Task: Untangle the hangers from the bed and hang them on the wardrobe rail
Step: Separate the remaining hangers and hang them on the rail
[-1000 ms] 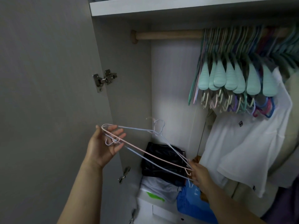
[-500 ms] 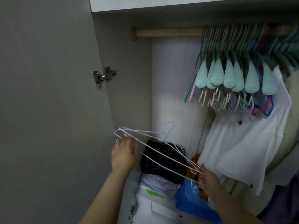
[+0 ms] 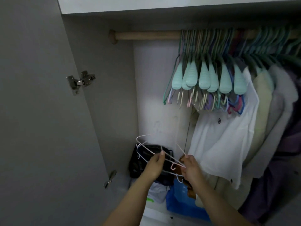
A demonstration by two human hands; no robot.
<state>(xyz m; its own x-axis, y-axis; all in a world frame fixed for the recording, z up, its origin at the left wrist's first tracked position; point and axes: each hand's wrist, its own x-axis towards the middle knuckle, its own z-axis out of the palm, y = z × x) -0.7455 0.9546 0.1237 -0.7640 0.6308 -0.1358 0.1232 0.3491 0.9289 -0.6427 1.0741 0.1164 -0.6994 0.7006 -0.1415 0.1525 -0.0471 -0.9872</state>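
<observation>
Left hand (image 3: 154,165) thumb and fingers pinched shut on the thin wire hangers (image 3: 147,148) partway along their bars; right hand (image 3: 190,168) curled closed on the same bunch at its other end, fingertips (image 3: 184,159) gripping a pale wire that sticks up from it. Hangers are a tangled pink and white bundle, stretched between the two hands, small hook ends dangling below. Bundle is held low, well below the wooden rail (image 3: 146,35), in front of a black bag (image 3: 138,163) on the wardrobe floor. Blue bin (image 3: 179,201) just right of the bag, under the right wrist. Rail's left stretch is bare; right stretch packed with hung hangers (image 3: 203,75), mint-green padded ends in a row plus thin coloured wire ones. White t-shirt (image 3: 224,141) hangs below that cluster, further clothes (image 3: 276,111) right of it, blurred. Open door (image 3: 40,111) left of the rail, metal hinge (image 3: 80,81) at its edge. Shelf (image 3: 162,4) directly above the rail.
</observation>
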